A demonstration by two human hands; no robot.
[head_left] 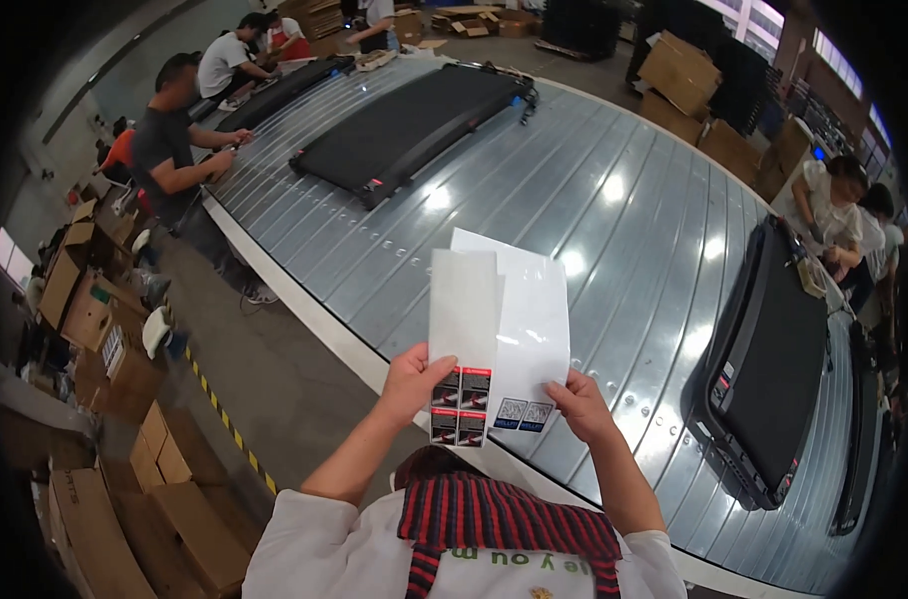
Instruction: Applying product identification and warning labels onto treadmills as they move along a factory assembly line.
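Observation:
In front of me, above the near edge of a metal table, I hold two sheets of stickers. My left hand (414, 383) pinches the narrower sticker sheet (463, 309), whitish on top, with a block of black and red warning labels at its lower end. Behind it and to its right is a wider glossy white sticker sheet (534, 314), gripped at its right edge by my right hand (580, 403). Two small labels with square codes and blue bands sit at the bottom of this sheet. The sheets overlap along the middle.
The ribbed metal table (594, 180) bears black treadmill-like decks (404, 125), another deck (773, 349) at right. A person (174, 150) works at the left edge; others work at the far left and right. Cardboard boxes (184, 519) stand at lower left beside a striped floor line (224, 414).

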